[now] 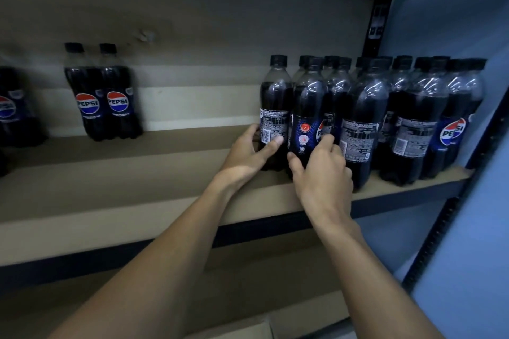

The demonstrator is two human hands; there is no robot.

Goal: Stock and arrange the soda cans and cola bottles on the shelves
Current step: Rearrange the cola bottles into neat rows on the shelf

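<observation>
Here, a person stocking cola works at the left end of a packed block of bottles [413,118] standing on the right side of a brown shelf [137,173]. The left hand [248,151] grips the end bottle [275,96] at its label, thumb laid across the front and fingers wrapped out of sight behind. The right hand [322,170] grips the second bottle [308,107] just beside it, thumb low on the left and fingers curled round the right of the label. Both bottles stand upright on the shelf, touching their neighbours.

The bottles look full nearly to the neck, so each is likely fairly heavy for its size. The plastic walls should give a little under a squeeze, and the glossy label film may slip in the palm. Being tall and narrow, they would probably tip if pushed high up, so the labelled middle or lower body seems the safest place to hold. The end bottle shows its barcode side, which suggests it needs turning to face out.

A pair of bottles [104,96] stands well apart at the back left, logos forward.
</observation>
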